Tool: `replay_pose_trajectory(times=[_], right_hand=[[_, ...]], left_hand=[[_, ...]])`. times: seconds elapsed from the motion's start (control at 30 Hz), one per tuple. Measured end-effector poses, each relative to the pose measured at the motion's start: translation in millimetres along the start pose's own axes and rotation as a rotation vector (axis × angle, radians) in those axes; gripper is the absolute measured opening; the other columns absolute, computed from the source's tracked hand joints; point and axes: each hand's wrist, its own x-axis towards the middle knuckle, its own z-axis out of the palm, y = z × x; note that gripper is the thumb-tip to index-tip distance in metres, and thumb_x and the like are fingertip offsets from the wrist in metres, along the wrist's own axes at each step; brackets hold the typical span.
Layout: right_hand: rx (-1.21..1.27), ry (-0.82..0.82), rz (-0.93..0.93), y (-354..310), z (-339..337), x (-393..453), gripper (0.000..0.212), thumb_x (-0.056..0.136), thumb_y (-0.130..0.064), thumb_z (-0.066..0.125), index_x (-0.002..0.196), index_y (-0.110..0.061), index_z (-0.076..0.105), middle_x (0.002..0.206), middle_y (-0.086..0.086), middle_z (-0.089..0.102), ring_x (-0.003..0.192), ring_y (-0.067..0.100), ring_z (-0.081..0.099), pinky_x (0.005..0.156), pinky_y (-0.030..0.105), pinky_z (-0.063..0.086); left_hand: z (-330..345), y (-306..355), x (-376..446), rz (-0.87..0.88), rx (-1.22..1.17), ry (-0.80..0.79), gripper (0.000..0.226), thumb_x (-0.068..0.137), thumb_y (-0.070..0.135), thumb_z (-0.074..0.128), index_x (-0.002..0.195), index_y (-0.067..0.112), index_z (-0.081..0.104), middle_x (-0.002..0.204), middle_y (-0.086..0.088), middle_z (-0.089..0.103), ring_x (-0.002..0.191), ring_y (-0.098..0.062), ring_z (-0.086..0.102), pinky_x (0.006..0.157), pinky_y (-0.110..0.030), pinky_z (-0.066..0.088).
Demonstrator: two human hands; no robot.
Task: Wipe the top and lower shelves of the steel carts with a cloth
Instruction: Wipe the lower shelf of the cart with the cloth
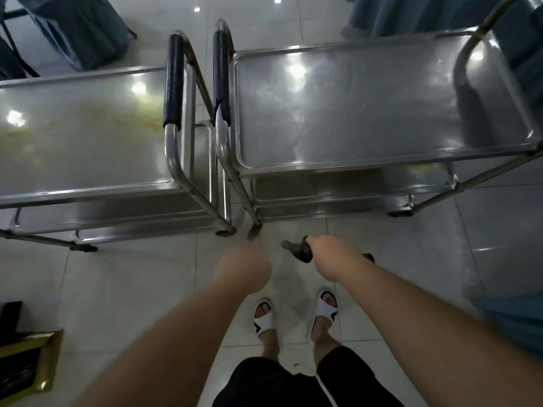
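Note:
Two steel carts stand side by side in front of me. The left cart (73,189) has a top shelf with yellowish stains; the right cart (338,165) has a shiny top shelf. Their lower shelves (323,198) show beneath. My right hand (332,254) grips a dark cloth (296,249) above the floor, just in front of the right cart's near left leg. My left hand (244,267) hangs beside it near the gap between the carts; its fingers are hidden and blurred.
Dark padded handles (174,80) face each other between the carts. Blue draped furniture (79,27) stands behind. A gold-framed dark object (26,365) sits on the tiled floor at lower left. My feet in white sandals (266,318) stand behind my hands.

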Motion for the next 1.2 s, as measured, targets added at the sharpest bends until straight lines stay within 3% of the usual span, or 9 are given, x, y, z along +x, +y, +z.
replay_pose_trajectory(times=[0.17,0.33,0.5,0.67,0.77,0.87,1.03,1.13,1.2], right_hand=[[0.064,-0.044,-0.011,6,-13,36,0.048,0.104,-0.017,0.044,0.152,-0.018,0.046,0.14,0.016,0.056,0.121,0.038,0.06,0.093,0.046,0.049],[0.058,0.091,-0.082,21,-7,87,0.055,0.095,0.001,0.053,0.145,-0.019,0.047,0.13,0.012,0.06,0.11,0.035,0.063,0.095,0.051,0.056],[0.093,0.178,-0.087,27,-1,137,0.062,0.093,0.001,0.054,0.149,-0.023,0.042,0.132,0.011,0.057,0.107,0.036,0.063,0.088,0.055,0.057],[0.148,0.175,-0.097,20,3,215,0.049,0.099,-0.009,0.053,0.146,-0.017,0.047,0.119,0.012,0.063,0.101,0.032,0.065,0.093,0.05,0.057],[0.22,0.144,-0.078,13,-4,262,0.054,0.1,-0.008,0.055,0.153,-0.017,0.045,0.145,0.013,0.054,0.127,0.033,0.058,0.11,0.047,0.048],[0.241,0.397,-0.158,14,1,290,0.066,0.1,-0.003,0.049,0.161,-0.022,0.035,0.157,0.011,0.046,0.135,0.037,0.053,0.109,0.049,0.048],[0.206,0.687,-0.285,6,1,337,0.054,0.105,-0.011,0.046,0.158,-0.018,0.038,0.142,0.016,0.059,0.121,0.039,0.061,0.097,0.052,0.054],[0.195,0.808,-0.322,-9,3,364,0.047,0.107,-0.014,0.045,0.154,-0.02,0.041,0.142,0.011,0.06,0.119,0.036,0.062,0.093,0.05,0.054],[0.209,0.84,-0.362,-23,5,383,0.044,0.106,-0.015,0.046,0.15,-0.019,0.045,0.139,0.011,0.06,0.114,0.037,0.062,0.089,0.048,0.053]], left_hand=[[1,5,27,-0.062,-0.036,0.008,0.057,0.105,0.044,0.038,0.157,0.022,0.039,0.154,-0.007,0.046,0.133,-0.033,0.052,0.097,-0.045,0.046],[6,7,64,-0.122,-0.113,0.046,0.057,0.104,0.042,0.04,0.158,0.022,0.038,0.152,-0.009,0.049,0.13,-0.035,0.054,0.093,-0.044,0.045],[17,0,108,-0.155,-0.19,0.08,0.055,0.103,0.04,0.042,0.155,0.022,0.043,0.151,-0.009,0.049,0.129,-0.036,0.054,0.086,-0.041,0.039],[28,-23,174,-0.195,-0.234,0.145,0.052,0.103,0.039,0.045,0.15,0.017,0.047,0.146,-0.015,0.052,0.13,-0.039,0.053,0.096,-0.045,0.045],[33,-40,213,-0.234,-0.359,0.242,0.053,0.103,0.039,0.049,0.149,0.012,0.048,0.146,-0.018,0.052,0.132,-0.041,0.052,0.104,-0.046,0.045],[38,-54,250,-0.326,-0.516,0.349,0.052,0.103,0.042,0.053,0.141,0.008,0.053,0.141,-0.018,0.057,0.128,-0.039,0.057,0.106,-0.048,0.05],[52,-69,295,-0.279,-0.716,0.629,0.054,0.096,0.051,0.066,0.135,0.014,0.057,0.128,-0.01,0.063,0.115,-0.031,0.064,0.092,-0.04,0.056],[55,-70,318,-0.199,-0.937,0.805,0.021,0.091,0.045,0.075,0.104,0.034,0.062,0.091,0.017,0.068,0.083,0.002,0.066,0.06,-0.008,0.043],[54,-70,332,-0.114,-1.089,0.88,0.017,0.091,0.044,0.076,0.09,0.035,0.062,0.078,0.022,0.068,0.072,0.013,0.062,0.053,-0.004,0.041]])
